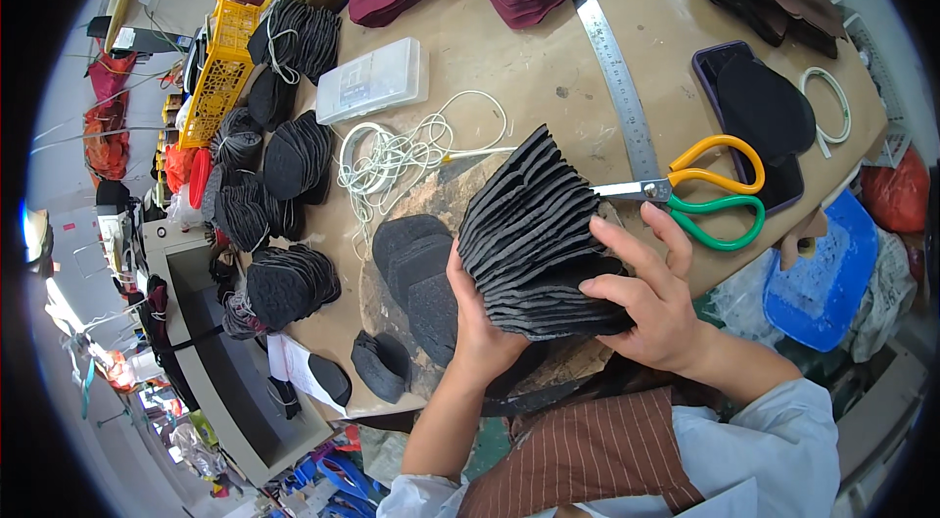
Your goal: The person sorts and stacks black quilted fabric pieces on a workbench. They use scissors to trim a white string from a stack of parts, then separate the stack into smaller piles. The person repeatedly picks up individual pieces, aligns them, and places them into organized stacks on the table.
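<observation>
In the head view, the left hand [480,327] cups the left side of a thick black stack [534,244]; the right hand [651,298] grips its right side, fingers spread. The soft-looking, matte layers fan out with wavy, greyish edges. Just beyond the right fingers lie metal scissors [715,190]; beside the left hand, rounded black pieces [411,254] overlap. A brown tabletop [553,63] spreads beyond both hands, a yellow basket [220,68] far left.

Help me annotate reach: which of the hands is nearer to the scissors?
Right. The right hand is just below the scissors in the picture; the left hand is farther off, holding the left side of the black stack.
</observation>
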The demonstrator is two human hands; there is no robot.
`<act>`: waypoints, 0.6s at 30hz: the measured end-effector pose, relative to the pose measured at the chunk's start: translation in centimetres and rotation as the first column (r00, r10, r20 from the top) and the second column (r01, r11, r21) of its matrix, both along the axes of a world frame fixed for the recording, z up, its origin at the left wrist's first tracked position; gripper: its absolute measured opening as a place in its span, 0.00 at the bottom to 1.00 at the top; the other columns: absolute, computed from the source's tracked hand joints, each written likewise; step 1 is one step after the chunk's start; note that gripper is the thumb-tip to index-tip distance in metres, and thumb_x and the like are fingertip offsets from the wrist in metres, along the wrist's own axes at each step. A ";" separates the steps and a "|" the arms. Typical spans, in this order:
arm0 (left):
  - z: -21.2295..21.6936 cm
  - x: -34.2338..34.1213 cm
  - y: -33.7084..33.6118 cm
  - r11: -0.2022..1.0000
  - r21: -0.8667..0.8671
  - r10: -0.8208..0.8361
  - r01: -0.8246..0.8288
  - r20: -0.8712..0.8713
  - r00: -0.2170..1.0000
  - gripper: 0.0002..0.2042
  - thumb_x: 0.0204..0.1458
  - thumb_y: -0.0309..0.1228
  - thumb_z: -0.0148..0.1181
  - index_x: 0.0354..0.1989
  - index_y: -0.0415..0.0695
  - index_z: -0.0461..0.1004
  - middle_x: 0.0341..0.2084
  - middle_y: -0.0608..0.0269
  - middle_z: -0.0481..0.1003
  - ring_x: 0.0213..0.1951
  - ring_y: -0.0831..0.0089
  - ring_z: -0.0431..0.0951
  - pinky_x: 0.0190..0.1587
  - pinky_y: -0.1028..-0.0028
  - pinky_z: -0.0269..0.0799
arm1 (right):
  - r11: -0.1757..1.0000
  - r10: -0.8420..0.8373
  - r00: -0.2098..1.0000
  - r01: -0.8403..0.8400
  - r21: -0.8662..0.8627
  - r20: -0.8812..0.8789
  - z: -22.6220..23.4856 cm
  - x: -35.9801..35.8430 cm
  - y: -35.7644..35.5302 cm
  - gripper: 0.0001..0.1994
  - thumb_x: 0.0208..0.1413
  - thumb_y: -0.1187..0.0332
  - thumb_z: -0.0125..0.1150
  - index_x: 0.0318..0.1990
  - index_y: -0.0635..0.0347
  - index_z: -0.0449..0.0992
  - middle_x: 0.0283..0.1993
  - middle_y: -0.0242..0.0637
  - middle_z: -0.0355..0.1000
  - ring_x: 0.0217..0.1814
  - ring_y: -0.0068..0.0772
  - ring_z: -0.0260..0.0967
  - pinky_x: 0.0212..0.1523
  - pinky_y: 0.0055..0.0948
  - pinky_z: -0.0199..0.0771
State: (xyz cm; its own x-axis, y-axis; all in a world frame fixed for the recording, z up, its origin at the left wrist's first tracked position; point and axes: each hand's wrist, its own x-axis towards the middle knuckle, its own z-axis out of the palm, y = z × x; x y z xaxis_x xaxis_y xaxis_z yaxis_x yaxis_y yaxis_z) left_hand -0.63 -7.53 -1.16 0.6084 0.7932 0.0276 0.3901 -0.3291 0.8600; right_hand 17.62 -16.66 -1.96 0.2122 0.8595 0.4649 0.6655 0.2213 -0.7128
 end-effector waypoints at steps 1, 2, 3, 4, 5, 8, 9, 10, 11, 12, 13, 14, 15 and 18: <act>0.0 0.0 0.1 1.000 0.013 -0.009 0.009 -0.004 1.000 0.58 0.32 0.22 0.76 0.65 0.36 0.32 0.57 0.47 0.59 0.59 0.61 0.64 0.61 0.66 0.59 | 1.000 0.015 1.000 -0.015 -0.007 0.001 -0.1 0.0 0.0 0.23 0.33 0.68 0.72 0.42 0.48 0.72 0.63 0.39 0.63 0.67 0.51 0.49 0.62 0.42 0.49; 0.0 0.0 0.1 1.000 0.024 -0.017 0.017 -0.009 1.000 0.58 0.32 0.22 0.76 0.65 0.36 0.32 0.57 0.47 0.59 0.59 0.61 0.64 0.61 0.66 0.58 | 1.000 0.008 1.000 -0.008 0.005 -0.003 -0.1 0.0 0.0 0.24 0.32 0.68 0.72 0.42 0.48 0.72 0.62 0.38 0.64 0.66 0.51 0.49 0.62 0.42 0.49; 0.0 0.0 0.1 1.000 0.025 -0.017 0.017 -0.018 1.000 0.58 0.32 0.22 0.76 0.65 0.36 0.31 0.57 0.47 0.59 0.59 0.61 0.64 0.61 0.66 0.58 | 1.000 0.001 1.000 -0.001 0.017 -0.007 -0.2 -0.1 0.0 0.24 0.32 0.68 0.72 0.42 0.48 0.72 0.61 0.37 0.65 0.66 0.50 0.50 0.62 0.42 0.49; 0.0 -0.1 0.1 1.000 0.025 -0.017 0.018 -0.026 1.000 0.58 0.32 0.22 0.76 0.65 0.36 0.31 0.57 0.47 0.59 0.59 0.61 0.64 0.61 0.66 0.58 | 1.000 -0.006 1.000 0.007 0.029 -0.011 -0.3 -0.2 0.0 0.24 0.32 0.69 0.72 0.42 0.48 0.73 0.60 0.36 0.66 0.65 0.50 0.51 0.62 0.41 0.49; 0.0 -0.2 0.1 1.000 0.026 -0.016 0.017 -0.036 0.999 0.58 0.32 0.23 0.76 0.65 0.36 0.31 0.57 0.47 0.59 0.59 0.61 0.64 0.61 0.66 0.58 | 0.999 -0.002 1.000 0.003 0.045 -0.011 -0.5 -0.3 -0.1 0.25 0.31 0.69 0.72 0.43 0.49 0.72 0.58 0.35 0.67 0.63 0.49 0.52 0.61 0.42 0.50; -0.2 -0.2 0.1 1.000 0.028 -0.007 0.008 -0.018 1.000 0.58 0.33 0.23 0.76 0.65 0.36 0.32 0.57 0.47 0.59 0.59 0.61 0.64 0.61 0.66 0.58 | 0.998 0.008 0.999 -0.005 0.067 -0.033 -0.8 -0.4 -0.1 0.29 0.31 0.68 0.73 0.48 0.52 0.72 0.51 0.33 0.68 0.58 0.45 0.56 0.59 0.42 0.51; -0.2 -0.1 0.1 1.000 0.017 -0.007 0.007 -0.010 1.000 0.57 0.33 0.23 0.76 0.65 0.36 0.32 0.57 0.47 0.59 0.59 0.61 0.64 0.61 0.66 0.58 | 0.998 0.010 0.998 -0.007 0.055 -0.055 -0.6 -0.5 0.0 0.31 0.31 0.68 0.73 0.50 0.54 0.71 0.49 0.33 0.68 0.56 0.44 0.57 0.58 0.42 0.52; -0.2 -0.1 0.1 1.000 0.006 -0.007 0.007 -0.002 1.000 0.57 0.33 0.23 0.76 0.65 0.35 0.32 0.57 0.47 0.59 0.59 0.61 0.64 0.61 0.66 0.58 | 0.999 0.013 0.997 -0.009 0.043 -0.077 -0.3 -0.5 0.1 0.33 0.31 0.67 0.73 0.52 0.56 0.70 0.46 0.33 0.68 0.54 0.42 0.57 0.56 0.42 0.52; -0.1 -0.1 0.0 1.000 -0.005 -0.006 0.006 0.007 1.000 0.57 0.33 0.23 0.76 0.65 0.35 0.33 0.57 0.47 0.59 0.59 0.61 0.64 0.61 0.66 0.58 | 1.000 0.028 0.997 -0.028 0.006 -0.065 0.2 -0.4 0.3 0.35 0.31 0.66 0.73 0.54 0.57 0.69 0.44 0.32 0.67 0.52 0.41 0.57 0.55 0.42 0.52; -0.1 -0.1 0.1 1.000 0.004 -0.008 0.008 0.002 1.000 0.57 0.33 0.23 0.76 0.65 0.35 0.33 0.57 0.47 0.59 0.59 0.60 0.64 0.61 0.66 0.59 | 0.999 0.043 0.998 -0.045 -0.031 -0.054 0.9 0.0 0.7 0.37 0.32 0.65 0.72 0.56 0.59 0.68 0.43 0.32 0.66 0.51 0.40 0.57 0.54 0.42 0.52; -0.1 0.0 0.1 1.000 0.013 -0.011 0.011 -0.002 1.000 0.57 0.33 0.23 0.76 0.65 0.35 0.33 0.57 0.47 0.59 0.58 0.60 0.64 0.61 0.66 0.59 | 0.996 0.059 0.997 -0.062 -0.068 -0.043 1.5 0.4 1.1 0.39 0.32 0.64 0.72 0.58 0.61 0.67 0.41 0.32 0.65 0.49 0.39 0.57 0.52 0.42 0.52; 0.0 0.0 0.2 1.000 0.024 -0.013 0.013 -0.006 1.000 0.57 0.33 0.23 0.76 0.65 0.35 0.33 0.57 0.46 0.59 0.58 0.60 0.65 0.61 0.66 0.59 | 0.992 0.085 0.996 -0.087 -0.092 -0.029 2.0 0.7 1.4 0.39 0.33 0.63 0.72 0.59 0.61 0.66 0.40 0.32 0.65 0.49 0.39 0.57 0.52 0.43 0.52; 0.0 0.0 0.2 0.999 0.027 -0.016 0.016 -0.008 1.000 0.57 0.33 0.23 0.76 0.65 0.35 0.33 0.57 0.46 0.59 0.58 0.60 0.65 0.60 0.66 0.59 | 0.987 0.110 0.994 -0.111 -0.117 -0.016 2.4 1.0 1.7 0.40 0.33 0.62 0.71 0.60 0.61 0.65 0.40 0.31 0.64 0.48 0.38 0.57 0.51 0.43 0.51; -0.1 -0.1 0.2 0.999 0.046 -0.027 0.028 -0.023 0.999 0.58 0.32 0.23 0.76 0.65 0.35 0.32 0.57 0.46 0.59 0.58 0.59 0.65 0.60 0.66 0.60 | 0.976 0.161 0.987 -0.158 -0.148 0.006 2.7 1.2 2.1 0.40 0.34 0.60 0.71 0.60 0.61 0.65 0.39 0.31 0.63 0.48 0.38 0.56 0.51 0.44 0.51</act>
State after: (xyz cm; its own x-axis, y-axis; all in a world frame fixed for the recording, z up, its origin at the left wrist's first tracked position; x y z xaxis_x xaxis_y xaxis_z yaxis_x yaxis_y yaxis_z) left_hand -0.73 -7.36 -1.22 0.6311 0.7741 0.0502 0.3993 -0.3796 0.8345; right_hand 18.86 -14.57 0.74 0.0596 0.9408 0.3338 0.6429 0.2196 -0.7338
